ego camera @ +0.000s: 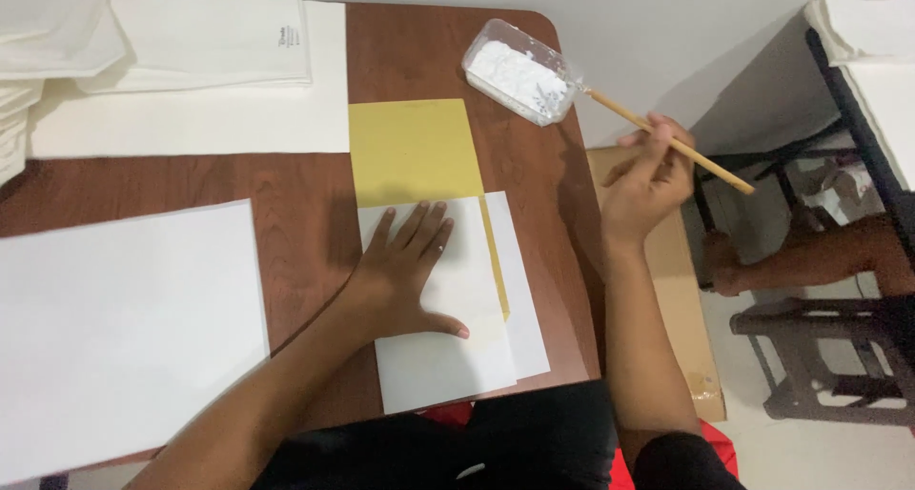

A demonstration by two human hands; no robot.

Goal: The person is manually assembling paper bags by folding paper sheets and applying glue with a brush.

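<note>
1. Brown wooden tabletop (305, 223) bearing a yellow sheet (415, 152) and white paper sheets.
2. Left hand (410, 271), fingers spread flat, pressing the white sheet (448, 347).
3. Right hand (648, 180), fingers gripping a brush (681, 149) reaching the paste tub (519, 71).

1. The brown wooden worktop (305, 233) carries everything.
2. A yellow sheet (415, 152) lies near its middle.
3. Two stacked white sheets (443, 357) overlap the yellow sheet's near edge.
4. A large white sheet (124, 328) lies left of it.
5. A clear tray of white paste (515, 73) sits beyond its right corner.
6. Folded white cloths (210, 42) lie on white paper (191, 118) beyond it, leftward.
</note>
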